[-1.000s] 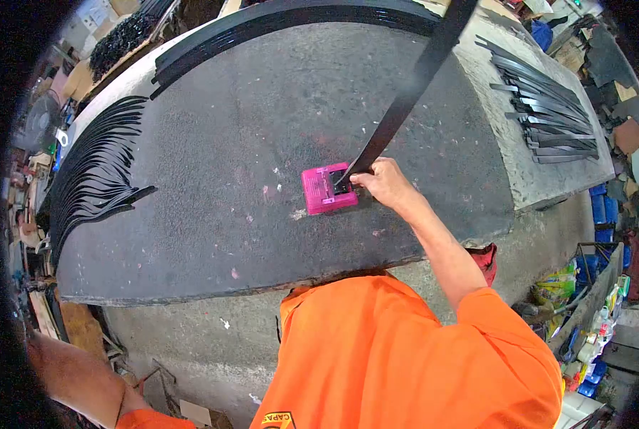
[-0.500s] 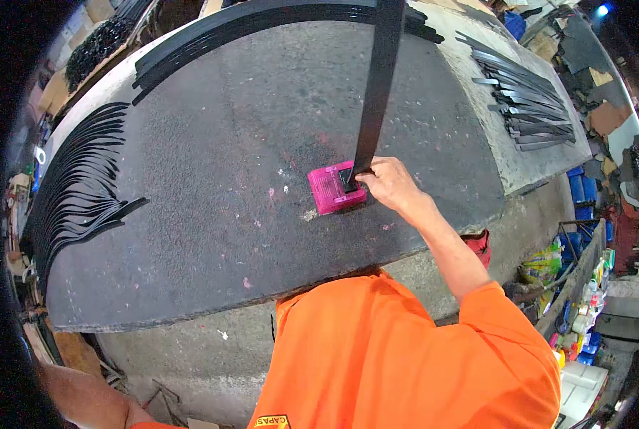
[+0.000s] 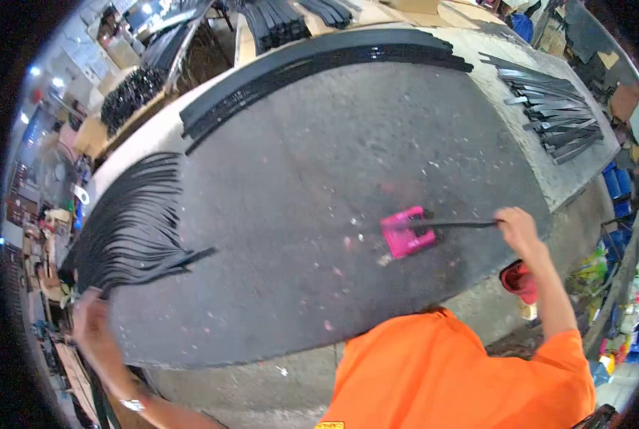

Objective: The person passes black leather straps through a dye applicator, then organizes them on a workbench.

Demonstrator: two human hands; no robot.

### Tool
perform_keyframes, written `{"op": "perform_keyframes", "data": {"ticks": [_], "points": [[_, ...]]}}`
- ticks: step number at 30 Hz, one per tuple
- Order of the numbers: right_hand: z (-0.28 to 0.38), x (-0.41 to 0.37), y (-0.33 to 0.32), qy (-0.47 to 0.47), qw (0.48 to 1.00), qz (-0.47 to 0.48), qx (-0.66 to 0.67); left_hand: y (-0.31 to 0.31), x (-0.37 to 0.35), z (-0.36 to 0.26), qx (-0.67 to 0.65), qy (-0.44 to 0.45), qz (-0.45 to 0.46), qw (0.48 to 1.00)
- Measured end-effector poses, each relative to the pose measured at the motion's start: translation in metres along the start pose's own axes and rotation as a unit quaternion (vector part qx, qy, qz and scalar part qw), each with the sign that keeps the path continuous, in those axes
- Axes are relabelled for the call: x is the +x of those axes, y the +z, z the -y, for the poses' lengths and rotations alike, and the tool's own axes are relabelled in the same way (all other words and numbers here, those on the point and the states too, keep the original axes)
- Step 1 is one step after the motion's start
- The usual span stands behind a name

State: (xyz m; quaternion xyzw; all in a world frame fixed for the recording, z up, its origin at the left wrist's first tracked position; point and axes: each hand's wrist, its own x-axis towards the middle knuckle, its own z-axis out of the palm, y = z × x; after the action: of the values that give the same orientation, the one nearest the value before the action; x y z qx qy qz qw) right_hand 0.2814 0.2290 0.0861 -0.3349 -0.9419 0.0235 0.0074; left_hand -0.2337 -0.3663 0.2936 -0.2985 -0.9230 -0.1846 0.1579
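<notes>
Black strip, right of centre in the frame, and its right end is pinched between thumb and fingers of the right-hand grip, closed on it! Leftward it runs to the pink plastic box; over or through, blur hides which. Lower left, the left-hand grip sits by the fan of black strips, fingers smeared; whether it holds anything, I can't tell. This one looks light, bendy, rubbery, smooth but hardly fragile; near an end seems the place to grab. Underneath, a dark, scuffed tabletop flecked pale and pink, a curved stack up top, loose strips upper right. Cluttered workshop all around, blue containers far right!
</notes>
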Motion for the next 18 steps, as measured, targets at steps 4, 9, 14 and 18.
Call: {"op": "perform_keyframes", "data": {"ticks": [4,9,14,18], "points": [[-0.044,-0.051,0.005,0.041,0.998,0.033,-0.024,0.119,-0.057,-0.004,-0.006,-0.016,0.204,0.979],[-0.041,-0.070,0.057,0.019,0.994,0.107,-0.011,0.218,-0.111,0.060,0.093,-0.051,0.359,0.927],[0.050,-0.037,0.068,-0.040,0.988,0.123,0.087,0.243,-0.099,0.112,0.262,-0.073,0.313,0.910],[0.150,-0.008,0.061,-0.154,0.978,0.034,0.135,0.279,-0.086,-0.050,-0.081,0.060,0.214,0.972]]}}
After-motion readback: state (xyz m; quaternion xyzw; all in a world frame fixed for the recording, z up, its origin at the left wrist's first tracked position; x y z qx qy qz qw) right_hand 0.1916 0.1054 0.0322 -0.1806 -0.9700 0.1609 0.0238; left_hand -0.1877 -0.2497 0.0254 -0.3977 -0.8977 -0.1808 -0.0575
